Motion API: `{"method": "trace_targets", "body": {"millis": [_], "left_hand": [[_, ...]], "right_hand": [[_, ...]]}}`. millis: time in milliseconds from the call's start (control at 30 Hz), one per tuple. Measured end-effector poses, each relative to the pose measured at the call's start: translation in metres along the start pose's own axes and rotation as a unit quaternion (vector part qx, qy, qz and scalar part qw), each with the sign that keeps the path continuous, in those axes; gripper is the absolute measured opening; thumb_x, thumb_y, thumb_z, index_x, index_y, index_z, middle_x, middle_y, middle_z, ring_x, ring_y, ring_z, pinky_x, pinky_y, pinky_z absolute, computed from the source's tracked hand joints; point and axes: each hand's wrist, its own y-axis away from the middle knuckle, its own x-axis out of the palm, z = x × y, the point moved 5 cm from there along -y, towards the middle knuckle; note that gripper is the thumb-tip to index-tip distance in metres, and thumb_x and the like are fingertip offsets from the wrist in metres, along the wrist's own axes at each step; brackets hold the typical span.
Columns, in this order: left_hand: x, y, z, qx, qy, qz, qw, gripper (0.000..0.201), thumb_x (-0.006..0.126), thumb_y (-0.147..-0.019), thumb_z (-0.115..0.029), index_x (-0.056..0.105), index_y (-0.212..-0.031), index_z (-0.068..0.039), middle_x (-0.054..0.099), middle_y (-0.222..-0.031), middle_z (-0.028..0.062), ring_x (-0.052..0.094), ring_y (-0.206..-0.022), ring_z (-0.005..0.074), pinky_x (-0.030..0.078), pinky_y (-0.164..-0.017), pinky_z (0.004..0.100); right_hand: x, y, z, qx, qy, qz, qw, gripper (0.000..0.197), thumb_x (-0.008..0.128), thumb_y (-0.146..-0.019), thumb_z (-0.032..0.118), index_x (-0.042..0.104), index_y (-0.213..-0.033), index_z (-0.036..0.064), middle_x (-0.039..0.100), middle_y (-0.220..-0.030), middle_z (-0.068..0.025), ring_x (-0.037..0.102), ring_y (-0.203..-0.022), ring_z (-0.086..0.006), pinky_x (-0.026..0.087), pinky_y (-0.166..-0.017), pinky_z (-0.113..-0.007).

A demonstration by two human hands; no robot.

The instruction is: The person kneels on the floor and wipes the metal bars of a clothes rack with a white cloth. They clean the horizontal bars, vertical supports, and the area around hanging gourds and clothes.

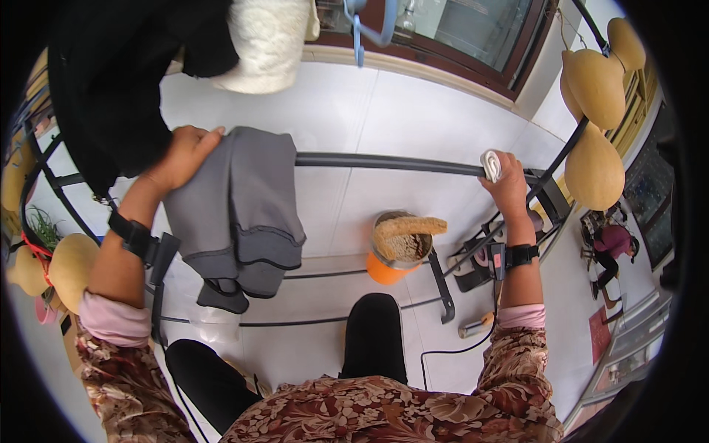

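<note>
A grey garment (236, 210) hangs folded over the top bar of a dark metal drying rack (384, 162). My left hand (185, 155) rests on the garment's upper left edge, fingers curled over it at the bar. My right hand (506, 181) is closed around a small rolled white cloth (491, 165), pressed against the bar's right end. Both wrists carry black bands. A black garment (111, 81) hangs at the upper left, just beyond my left hand.
An orange bucket (388, 266) holding a brown loofah stands on the white tiled floor under the rack. Tan gourds (594, 88) hang at the right and more at the left (70, 262). A fluffy white item (269, 40) hangs above. A window frame runs along the top. A person sits far right (613, 247).
</note>
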Motion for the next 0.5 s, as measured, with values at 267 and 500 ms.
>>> {"method": "trace_targets", "body": {"millis": [267,500], "left_hand": [[-0.007,0.001,-0.008,0.019,-0.086,-0.020,0.996,0.068,0.046,-0.102,-0.052,0.068,-0.087,0.011,0.065,-0.084,0.0330,0.064,-0.081,0.0463,0.050,-0.083,0.0465],[-0.004,0.000,-0.002,0.015,-0.081,-0.014,0.997,0.065,0.045,-0.103,-0.051,0.065,-0.088,0.009,0.063,-0.081,0.0325,0.062,-0.080,0.0480,0.049,-0.080,0.0469]], "right_hand": [[0.021,-0.009,0.151,-0.080,-0.099,-0.024,0.992,0.059,0.092,-0.061,0.014,0.067,-0.115,0.0131,0.067,-0.104,-0.0103,0.063,-0.099,-0.0336,0.052,-0.087,-0.044],[0.027,-0.011,0.320,-0.165,-0.162,-0.032,0.972,0.061,0.089,-0.067,0.024,0.063,-0.122,0.0167,0.058,-0.105,-0.0085,0.058,-0.095,-0.0316,0.047,-0.084,-0.044]]}}
